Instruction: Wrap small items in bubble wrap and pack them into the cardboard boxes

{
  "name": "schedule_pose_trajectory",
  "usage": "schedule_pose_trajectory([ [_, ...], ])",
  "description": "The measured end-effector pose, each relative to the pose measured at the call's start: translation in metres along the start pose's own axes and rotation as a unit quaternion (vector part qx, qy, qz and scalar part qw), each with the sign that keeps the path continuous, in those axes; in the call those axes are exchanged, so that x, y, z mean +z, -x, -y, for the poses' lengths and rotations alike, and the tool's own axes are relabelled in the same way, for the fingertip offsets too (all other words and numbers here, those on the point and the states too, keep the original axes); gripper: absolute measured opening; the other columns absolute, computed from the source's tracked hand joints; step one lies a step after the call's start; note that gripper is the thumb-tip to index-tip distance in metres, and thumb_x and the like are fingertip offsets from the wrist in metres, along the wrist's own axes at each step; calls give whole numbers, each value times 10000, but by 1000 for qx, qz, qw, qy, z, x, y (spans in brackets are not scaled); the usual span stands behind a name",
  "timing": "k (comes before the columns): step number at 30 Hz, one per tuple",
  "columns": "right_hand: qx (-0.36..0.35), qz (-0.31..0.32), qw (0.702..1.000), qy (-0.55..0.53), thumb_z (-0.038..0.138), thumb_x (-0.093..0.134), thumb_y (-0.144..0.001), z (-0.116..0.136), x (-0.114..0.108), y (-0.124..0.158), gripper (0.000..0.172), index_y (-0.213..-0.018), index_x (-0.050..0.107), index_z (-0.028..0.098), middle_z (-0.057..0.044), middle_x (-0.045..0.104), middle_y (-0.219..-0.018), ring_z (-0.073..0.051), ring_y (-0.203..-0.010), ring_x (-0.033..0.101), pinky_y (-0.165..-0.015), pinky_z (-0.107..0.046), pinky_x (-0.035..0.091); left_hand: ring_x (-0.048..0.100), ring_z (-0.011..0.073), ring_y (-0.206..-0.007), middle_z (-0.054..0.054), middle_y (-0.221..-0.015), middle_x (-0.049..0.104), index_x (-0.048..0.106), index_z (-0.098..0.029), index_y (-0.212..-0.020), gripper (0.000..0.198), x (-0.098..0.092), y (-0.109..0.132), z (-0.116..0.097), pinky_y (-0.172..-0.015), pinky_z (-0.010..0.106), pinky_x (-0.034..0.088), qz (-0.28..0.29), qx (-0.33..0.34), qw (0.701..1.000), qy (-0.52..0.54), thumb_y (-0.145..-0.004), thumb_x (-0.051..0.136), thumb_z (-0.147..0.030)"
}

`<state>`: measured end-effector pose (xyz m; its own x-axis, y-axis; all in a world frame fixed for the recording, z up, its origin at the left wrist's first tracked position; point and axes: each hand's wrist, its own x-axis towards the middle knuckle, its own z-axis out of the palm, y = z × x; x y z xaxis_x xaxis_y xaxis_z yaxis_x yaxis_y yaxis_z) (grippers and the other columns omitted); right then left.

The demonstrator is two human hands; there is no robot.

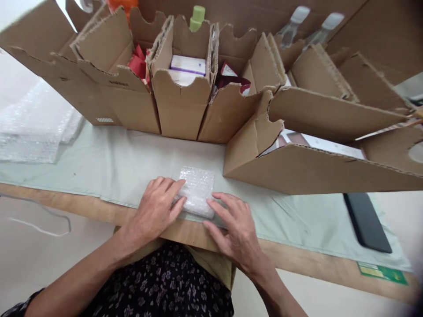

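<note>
A small parcel wrapped in bubble wrap [197,189] lies on the pale green cloth [109,167] near the table's front edge. My left hand [155,209] rests flat beside it, fingers stretched out and touching its left side. My right hand [233,226] lies spread on the cloth, its fingertips against the parcel's lower right corner. Neither hand grips anything.
A row of open cardboard boxes [180,83] stands behind the parcel, holding white cartons [187,65], red packets [137,64] and bottles [197,17]. A long box [313,167] lies at the right. Sheets of bubble wrap [33,127] are stacked at the left. A black phone [366,222] lies at the right.
</note>
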<state>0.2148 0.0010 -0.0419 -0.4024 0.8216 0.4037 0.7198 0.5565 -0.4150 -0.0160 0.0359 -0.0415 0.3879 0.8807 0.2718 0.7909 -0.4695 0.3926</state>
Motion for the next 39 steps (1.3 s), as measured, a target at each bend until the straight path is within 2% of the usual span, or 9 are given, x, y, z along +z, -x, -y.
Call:
schedule_pose_trajectory([
  [3, -19, 55, 998, 4, 233, 596, -998, -1, 6, -5, 298, -1292, 634, 200, -151, 686, -1317, -326, -1194, 627, -940, -497, 505, 644, 296, -983, 132, -1077, 711, 639, -142, -1262, 298, -3, 1, -1, -878, 482, 539, -57, -30, 997, 35, -1004, 578, -278],
  [7, 91, -9, 992, -89, 246, 567, -1024, -7, 11, -14, 232, -1222, 685, 221, -90, 766, -1148, -260, -1035, 708, -896, -422, 555, 696, 237, -1011, 101, -1118, 719, 643, -186, -1259, 305, -17, 24, -12, -910, 420, 584, -81, -167, 944, 274, -978, 621, -303],
  [14, 152, 24, 964, -218, 301, 598, -1004, 20, -5, -11, 213, -1170, 718, 244, -48, 782, -1088, -228, -967, 724, -862, -362, 582, 646, 289, -1279, 136, -1330, 706, 637, -166, -1256, 475, -10, 32, -36, -1142, 473, 487, 44, -295, 650, 699, -849, 793, -354],
  [19, 132, -39, 976, -169, 341, 621, -1005, 28, -12, -5, 205, -1166, 693, 238, -65, 752, -1051, -218, -884, 690, -842, -391, 548, 708, 285, -1134, 89, -1109, 779, 689, -165, -1095, 408, -3, 26, -46, -1049, 451, 544, 15, -340, 534, 774, -761, 878, -303],
  [25, 244, -13, 878, -411, 688, 659, -910, 23, -12, 20, 692, -1434, 543, 251, -128, 644, -1348, -271, -1126, 666, -899, -369, 573, 718, 278, -1047, 74, -1013, 789, 734, -164, -1055, 380, -3, 28, -53, -984, 406, 540, 13, -337, 519, 785, -741, 891, -311],
  [28, 279, 11, 816, -506, 633, 728, -886, 29, -14, 24, 580, -1308, 603, 255, -94, 679, -1262, -257, -1103, 678, -905, -330, 564, 712, 258, -1017, 63, -994, 784, 749, -174, -1046, 349, 1, 25, -62, -938, 360, 534, 39, -310, 524, 793, -760, 880, -324],
  [32, 261, -63, 878, -396, 401, 724, -933, 33, -36, 22, 173, -1016, 678, 257, -31, 709, -1024, -181, -876, 679, -758, -253, 549, 684, 198, -961, 26, -974, 765, 743, -206, -1063, 315, 5, 22, -68, -887, 285, 513, 64, -255, 583, 768, -807, 862, -347],
  [35, 224, -94, 925, -291, 337, 731, -918, 27, -79, 19, 156, -1068, 724, 295, -26, 734, -988, -193, -868, 693, -729, -257, 559, 675, 199, -992, 28, -1080, 752, 693, -250, -1215, 460, 7, 18, -63, -886, 280, 516, 62, -191, 625, 754, -829, 838, -452],
  [39, 290, -234, 898, -232, 406, 776, -880, 4, -160, -12, 228, -1085, 750, 309, -41, 744, -982, -203, -796, 684, -642, -288, 549, 661, 274, -1154, 92, -1257, 721, 610, -254, -1355, 580, 12, 12, -51, -1017, 380, 505, 49, -145, 681, 716, -878, 743, -556],
])
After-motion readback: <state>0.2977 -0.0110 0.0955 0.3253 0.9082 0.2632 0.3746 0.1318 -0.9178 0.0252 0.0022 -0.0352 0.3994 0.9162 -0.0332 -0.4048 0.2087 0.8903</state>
